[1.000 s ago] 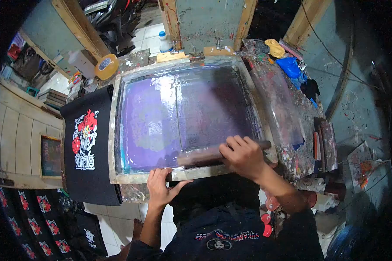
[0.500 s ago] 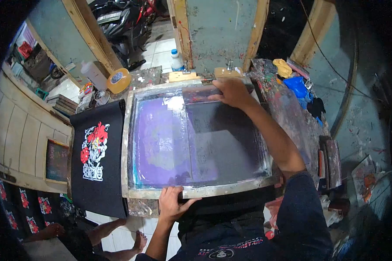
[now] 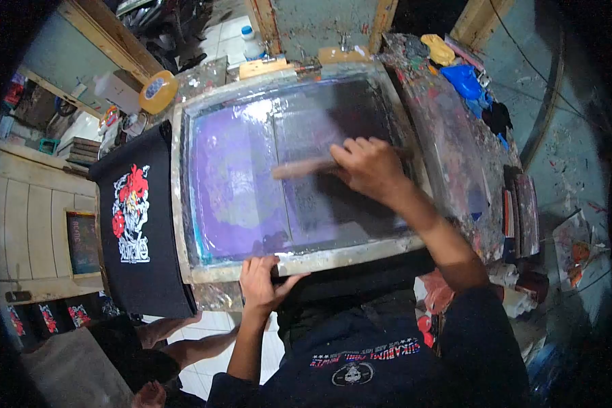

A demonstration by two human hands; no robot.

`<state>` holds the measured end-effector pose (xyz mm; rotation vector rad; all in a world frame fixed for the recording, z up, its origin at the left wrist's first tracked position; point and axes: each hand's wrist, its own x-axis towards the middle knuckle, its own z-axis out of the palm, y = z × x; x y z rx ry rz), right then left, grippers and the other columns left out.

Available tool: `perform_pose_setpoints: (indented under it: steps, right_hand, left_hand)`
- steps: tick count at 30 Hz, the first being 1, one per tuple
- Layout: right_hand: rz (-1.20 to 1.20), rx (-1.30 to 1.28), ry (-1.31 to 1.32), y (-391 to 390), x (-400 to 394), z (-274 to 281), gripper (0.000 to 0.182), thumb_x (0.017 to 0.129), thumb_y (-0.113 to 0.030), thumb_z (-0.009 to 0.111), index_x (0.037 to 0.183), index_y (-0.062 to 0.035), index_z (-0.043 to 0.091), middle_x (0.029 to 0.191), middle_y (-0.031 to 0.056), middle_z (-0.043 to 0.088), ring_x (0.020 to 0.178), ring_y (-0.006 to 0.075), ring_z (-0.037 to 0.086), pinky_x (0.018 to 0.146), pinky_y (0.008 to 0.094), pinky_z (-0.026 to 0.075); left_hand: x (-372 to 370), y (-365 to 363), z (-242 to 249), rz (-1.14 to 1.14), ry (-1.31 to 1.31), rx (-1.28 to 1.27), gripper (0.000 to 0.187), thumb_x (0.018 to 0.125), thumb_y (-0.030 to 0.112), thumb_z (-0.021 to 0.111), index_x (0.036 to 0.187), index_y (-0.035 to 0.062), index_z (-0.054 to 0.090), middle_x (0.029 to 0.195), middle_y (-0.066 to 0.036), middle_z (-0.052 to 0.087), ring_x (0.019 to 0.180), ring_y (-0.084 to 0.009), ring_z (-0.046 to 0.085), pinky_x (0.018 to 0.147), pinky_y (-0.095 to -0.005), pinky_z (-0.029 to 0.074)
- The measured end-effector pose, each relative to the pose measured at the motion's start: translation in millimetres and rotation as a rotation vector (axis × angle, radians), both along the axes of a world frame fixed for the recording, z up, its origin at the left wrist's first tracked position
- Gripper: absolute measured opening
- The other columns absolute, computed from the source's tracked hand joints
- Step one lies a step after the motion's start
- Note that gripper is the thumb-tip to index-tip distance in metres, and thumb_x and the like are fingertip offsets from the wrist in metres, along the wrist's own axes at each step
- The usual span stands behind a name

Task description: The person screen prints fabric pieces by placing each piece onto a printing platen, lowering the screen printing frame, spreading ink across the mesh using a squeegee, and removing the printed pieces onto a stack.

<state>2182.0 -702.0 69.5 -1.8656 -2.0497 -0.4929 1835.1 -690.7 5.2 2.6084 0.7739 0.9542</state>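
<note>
A wooden-framed printing screen [image 3: 340,255] lies flat on the worktable, its mesh smeared purple on the left and dark on the right. My right hand [image 3: 374,170] is closed around a squeegee [image 3: 302,167] over the mesh, about midway between the far and near sides. The squeegee's left end is slightly blurred, and my hand hides part of the rest. My left hand [image 3: 260,282] grips the near edge of the screen frame, fingers on top and thumb out to the right. Left of the screen lies black fabric [image 3: 160,238] with a red and white print.
A tape roll [image 3: 158,92], a clear bottle [image 3: 115,93] and a blue-capped bottle [image 3: 251,44] stand behind. Yellow and blue cloths or bags [image 3: 461,80] lie at the far right. Another person's legs [image 3: 204,350] are at lower left.
My right hand has drawn the squeegee from the far side of the screen toward me. My left hand stays on the near edge. The whole view has shifted somewhat.
</note>
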Motion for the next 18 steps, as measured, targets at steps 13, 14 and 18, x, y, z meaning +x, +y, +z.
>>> perform_pose_setpoints:
  steps: [13,14,18]
  right_hand:
    - [-0.063,-0.007,0.006,-147,-99,-14,0.024,0.087,-0.028,0.068,0.102,-0.0103,0.063,0.094,0.0071,0.062,0.093,0.0249,0.064,0.078,0.0394,0.050]
    - [-0.067,-0.026,0.047,-149,-102,-7,0.029,0.086,-0.031,0.070,0.104,-0.0092,0.063,0.098,0.0088,0.062,0.097,0.0264,0.063,0.082,0.0408,0.050]
    - [-0.111,-0.085,0.159,-162,-115,34,0.058,0.080,-0.043,0.078,0.121,-0.0052,0.060,0.111,0.0160,0.061,0.109,0.0319,0.059,0.095,0.0459,0.046]
  left_hand:
    - [2,-5,10,0.005,-0.068,0.043,0.067,0.059,0.033,0.102,0.104,0.0032,0.061,0.088,-0.011,0.061,0.078,-0.0310,0.057,0.069,-0.0411,0.046]
    - [4,-5,10,0.006,-0.080,0.046,0.067,0.059,0.033,0.102,0.104,0.0031,0.061,0.087,-0.011,0.061,0.078,-0.0306,0.057,0.069,-0.0409,0.046]
    - [6,-6,22,0.000,-0.112,0.085,0.064,0.061,0.034,0.101,0.101,0.0028,0.061,0.081,-0.008,0.057,0.071,-0.0274,0.054,0.064,-0.0389,0.042]
